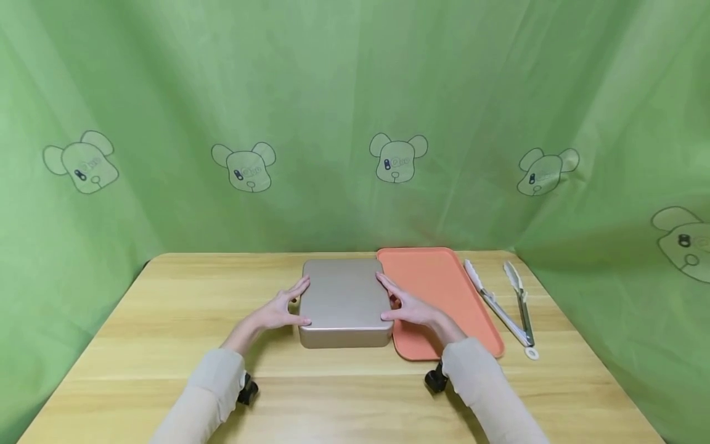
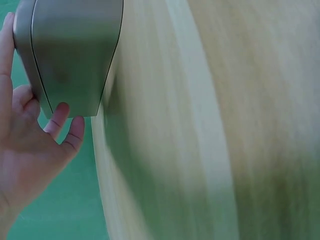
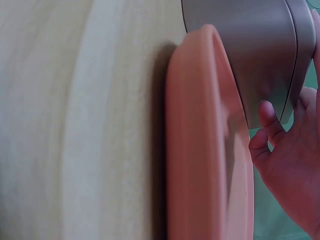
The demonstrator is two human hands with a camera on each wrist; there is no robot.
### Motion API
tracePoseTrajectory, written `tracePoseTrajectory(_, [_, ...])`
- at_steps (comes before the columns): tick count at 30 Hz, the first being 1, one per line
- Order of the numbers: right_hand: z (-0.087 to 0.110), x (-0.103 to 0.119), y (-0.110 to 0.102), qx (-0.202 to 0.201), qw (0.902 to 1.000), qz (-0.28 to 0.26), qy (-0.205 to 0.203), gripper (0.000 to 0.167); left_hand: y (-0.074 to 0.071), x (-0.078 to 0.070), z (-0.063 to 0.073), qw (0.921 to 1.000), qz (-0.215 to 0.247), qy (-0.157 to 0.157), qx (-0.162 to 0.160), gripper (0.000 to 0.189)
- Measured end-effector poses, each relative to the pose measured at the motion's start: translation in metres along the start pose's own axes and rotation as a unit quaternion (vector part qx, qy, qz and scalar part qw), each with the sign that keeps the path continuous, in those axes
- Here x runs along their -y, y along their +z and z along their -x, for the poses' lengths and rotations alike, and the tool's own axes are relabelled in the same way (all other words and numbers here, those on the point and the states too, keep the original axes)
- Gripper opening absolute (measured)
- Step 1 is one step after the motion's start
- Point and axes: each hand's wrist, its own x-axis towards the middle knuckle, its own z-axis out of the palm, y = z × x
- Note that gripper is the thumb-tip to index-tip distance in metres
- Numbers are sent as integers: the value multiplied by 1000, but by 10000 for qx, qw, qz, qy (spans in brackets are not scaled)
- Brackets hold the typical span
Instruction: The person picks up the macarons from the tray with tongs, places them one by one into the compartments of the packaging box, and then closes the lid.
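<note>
A champagne-grey metal box with a fitted lid [image 1: 345, 293] sits near the middle of the table, its right side by the coral tray [image 1: 429, 290]. My left hand [image 1: 277, 309] holds the lid's left edge, thumb toward the near corner and fingers toward the far one. On the opposite edge, my right hand [image 1: 413, 308] holds the lid the same way. In the left wrist view, a seam separates the lid from the box body [image 2: 75, 55], and two fingers [image 2: 59, 120] stick out beside it. The right wrist view shows the lid level with the body [image 3: 250, 50], seam closed.
Right of the tray, metal tongs [image 1: 507, 317] with white tips lie spread on the wooden table [image 1: 183, 308]. A green curtain [image 1: 310, 92] with mouse-head drawings hangs behind and at both sides. The tray's raised rim [image 3: 192, 125] runs close to my right hand.
</note>
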Motion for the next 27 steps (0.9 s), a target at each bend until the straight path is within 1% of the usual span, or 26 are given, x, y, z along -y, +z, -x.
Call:
tracePoseTrajectory(4, [-2,2,0,0,10000,-75,5,91,-1,0,1,10000,40,10,-58,96])
tracePoseTrajectory(5, [-3,2,0,13,10000,-53,15,91,-1,-5,3,10000,61,3,-56,94])
tracePoseTrajectory(8, [-2,1,1,19,10000,-20,50,90,-1,-5,3,10000,3,16,-15,94])
tracePoseTrajectory(11, [-1,1,-1,-21,10000,27,28,91,-2,-7,-1,9999,-140,83,2,94])
tracePoseTrajectory(12, [0,1,-3,-22,10000,62,42,91,-2,-3,-4,9997,-220,114,16,95])
tracePoseTrajectory(14, [0,2,-8,4,9998,180,55,91,-4,-5,-9,9993,-320,166,11,96])
tracePoseTrajectory(17, [-1,4,-15,64,9989,457,99,92,-6,-5,-15,9990,-409,162,-28,95])
tracePoseTrajectory(19, [-2,6,-18,103,9977,660,116,92,-5,-5,-17,9988,-453,152,-104,94])
tracePoseTrajectory(21, [-2,9,-20,152,9949,982,157,92,-3,-5,-17,9984,-539,98,-147,94])
tracePoseTrajectory(24, [0,14,-18,301,9891,1415,278,91,1,-6,-13,9973,-708,-65,-173,94])
tracePoseTrajectory(26, [2,18,-16,342,9837,1734,319,91,3,-7,-7,9960,-821,-280,-198,93])
tracePoseTrajectory(27, [3,19,-14,314,9820,1831,327,90,4,-8,-3,9953,-847,-389,-260,91])
